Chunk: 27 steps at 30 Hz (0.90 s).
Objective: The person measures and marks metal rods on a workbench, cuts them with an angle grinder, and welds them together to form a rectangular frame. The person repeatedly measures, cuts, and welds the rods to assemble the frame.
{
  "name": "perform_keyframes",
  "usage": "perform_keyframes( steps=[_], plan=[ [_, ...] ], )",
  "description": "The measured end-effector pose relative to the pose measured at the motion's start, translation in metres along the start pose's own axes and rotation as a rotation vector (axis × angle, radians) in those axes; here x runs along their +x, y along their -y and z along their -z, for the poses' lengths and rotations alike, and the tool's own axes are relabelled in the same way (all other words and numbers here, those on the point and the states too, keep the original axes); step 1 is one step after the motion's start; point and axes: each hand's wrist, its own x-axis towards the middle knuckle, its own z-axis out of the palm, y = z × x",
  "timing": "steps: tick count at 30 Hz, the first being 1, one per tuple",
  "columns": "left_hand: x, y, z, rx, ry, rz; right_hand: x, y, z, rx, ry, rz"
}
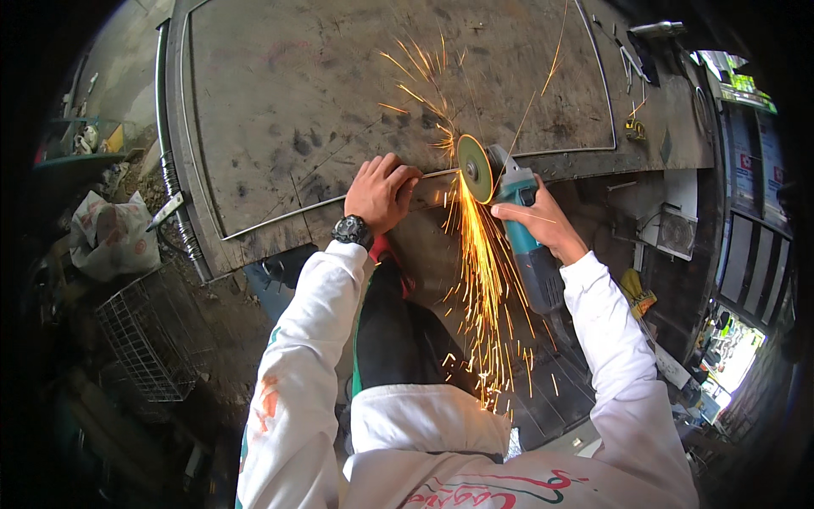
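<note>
My right hand (pixel 543 222) grips a teal and black angle grinder (pixel 527 242) by its body, just right of the middle. Its round disc (pixel 476 168) stands on edge against a thin metal rod (pixel 288 219) along the worktable's near edge. Orange sparks (pixel 483 288) pour down towards my lap, and a smaller spray flies up over the tabletop. With its fingers curled over the rod, my left hand (pixel 383 191) presses at the table edge, left of the disc. The rod runs round the tabletop as a bent frame; the part under my fingers is hidden.
The dark worktable (pixel 365 93) fills the upper middle. A yellow tape measure (pixel 635 129) and hand tools (pixel 632 68) lie at its right end. Left stand a vertical metal pipe (pixel 167 144), a white plastic bag (pixel 114 233) and a wire basket (pixel 148 339). Yellow gloves (pixel 638 293) lie at right.
</note>
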Motion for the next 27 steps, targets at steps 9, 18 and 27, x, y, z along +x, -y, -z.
perform_keyframes(
  steps=[9,18,27],
  plan=[
    [-0.003,0.002,-0.004,0.018,-0.031,-0.012,0.004,0.013,-0.001,0.015,0.013,-0.014],
    [-0.006,0.004,-0.006,0.022,-0.053,-0.026,0.002,0.015,0.002,0.033,0.078,-0.090],
    [-0.005,0.005,-0.006,0.021,-0.036,-0.021,0.000,0.015,0.001,0.019,0.071,-0.009]
  ],
)
